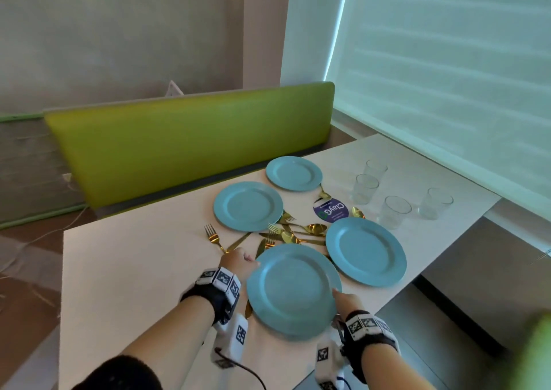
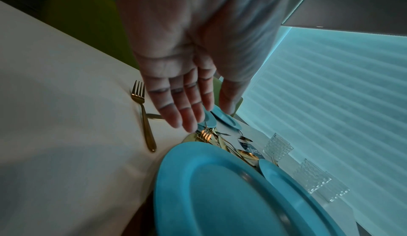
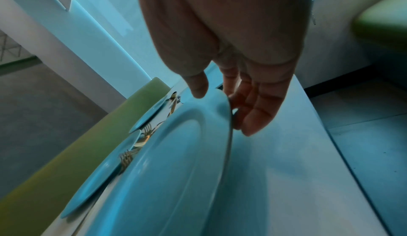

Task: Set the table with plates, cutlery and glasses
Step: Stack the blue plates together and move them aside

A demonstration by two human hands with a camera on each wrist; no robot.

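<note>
My right hand (image 3: 240,76) pinches the round blue plate (image 1: 293,289) – thumb above, fingers (image 3: 257,116) beneath – over the white bench (image 1: 134,258); left hand (image 2: 187,76) fingers straight, together.

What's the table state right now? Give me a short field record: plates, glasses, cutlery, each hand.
plates: four blue; nearest plate in hand
glasses: four clear glasses, grouped at the table's right
cutlery: gold pile mid-table; one fork apart, left
right hand: grip on nearest plate's rim, thumb on top
left hand: open, fingers straight, beside that plate
</note>
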